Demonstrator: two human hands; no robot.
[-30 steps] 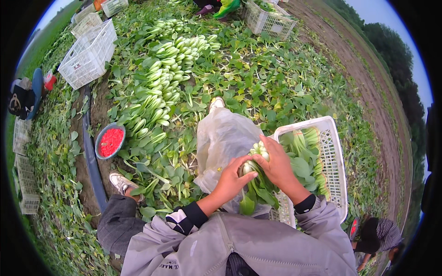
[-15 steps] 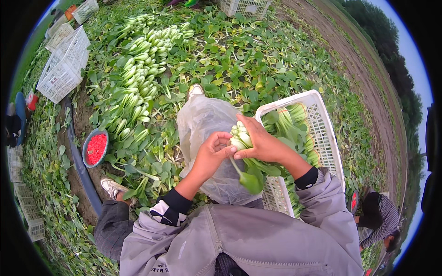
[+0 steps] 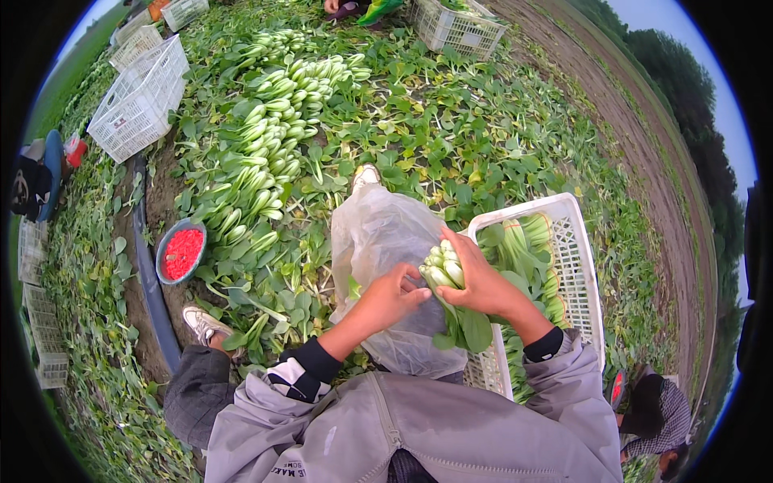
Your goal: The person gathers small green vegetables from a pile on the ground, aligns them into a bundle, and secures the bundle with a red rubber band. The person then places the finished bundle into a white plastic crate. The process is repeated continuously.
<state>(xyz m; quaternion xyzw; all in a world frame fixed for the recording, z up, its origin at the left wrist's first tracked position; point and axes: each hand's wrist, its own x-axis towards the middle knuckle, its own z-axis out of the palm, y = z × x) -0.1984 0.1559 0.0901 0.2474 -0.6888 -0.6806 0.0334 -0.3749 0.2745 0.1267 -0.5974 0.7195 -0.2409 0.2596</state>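
A bunch of bok choy (image 3: pixel 444 269), its pale stem ends upward and green leaves hanging down, is gripped by my right hand (image 3: pixel 481 283). My left hand (image 3: pixel 391 299) is right beside the bunch, thumb and fingers apart and nothing visible between them. A single green leaf (image 3: pixel 354 287) shows left of that hand, against the clear plastic sheet (image 3: pixel 378 221) covering my leg. By my right arm stands a white plastic crate (image 3: pixel 573 217) holding several bok choy bunches (image 3: pixel 538 233), with thin orange bands around some of them.
A long pile of loose bok choy (image 3: pixel 274 129) lies ahead to the left. Beside it are a bowl of red bands (image 3: pixel 182 253) and a dark hose (image 3: pixel 153 282). White crates (image 3: pixel 143 101) stand far left, another crate (image 3: pixel 457 32) ahead. A person (image 3: pixel 656 414) bends at lower right.
The leaf that hung beneath my left hand has left it. My left hand has drawn slightly away from the bunch, which stays in my right hand. The whole view has shifted.
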